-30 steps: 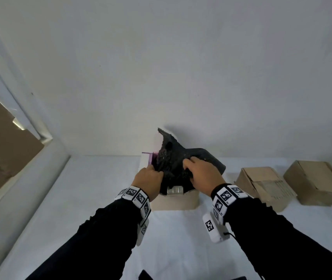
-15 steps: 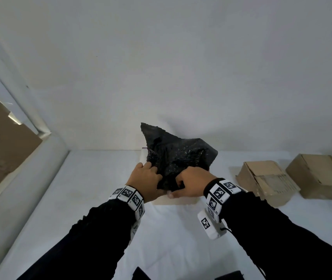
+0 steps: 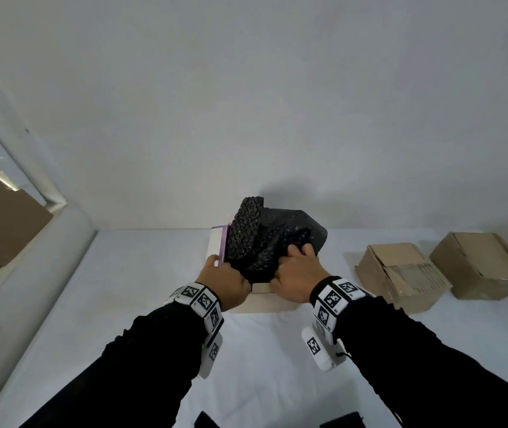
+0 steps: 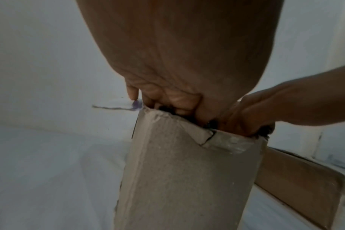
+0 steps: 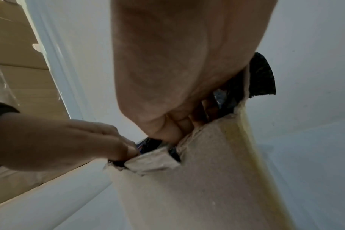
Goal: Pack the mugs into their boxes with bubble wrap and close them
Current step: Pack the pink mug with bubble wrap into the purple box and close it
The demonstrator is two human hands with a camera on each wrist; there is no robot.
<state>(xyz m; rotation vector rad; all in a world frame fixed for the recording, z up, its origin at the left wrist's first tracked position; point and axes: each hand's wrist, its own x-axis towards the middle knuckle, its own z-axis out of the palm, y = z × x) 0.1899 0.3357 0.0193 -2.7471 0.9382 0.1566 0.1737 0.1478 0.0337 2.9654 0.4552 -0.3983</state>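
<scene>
Both hands: left hand [image 3: 227,281] and right hand [image 3: 295,282], fingers curled on the black bubble wrap [image 3: 265,242].
Bundle: half inside the open box [image 3: 265,304] mid-bench.
Risk: bulging wrap could block the flaps.

Black bubble wrap [image 3: 265,242]; beige box [image 3: 265,304]; purple flap [image 3: 224,245].

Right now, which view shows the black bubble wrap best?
Head view: the black bubble wrap bulges whole above the box, gripped by both hands. Left wrist shows only dark slivers at the rim; right wrist one corner behind the right hand.
</scene>
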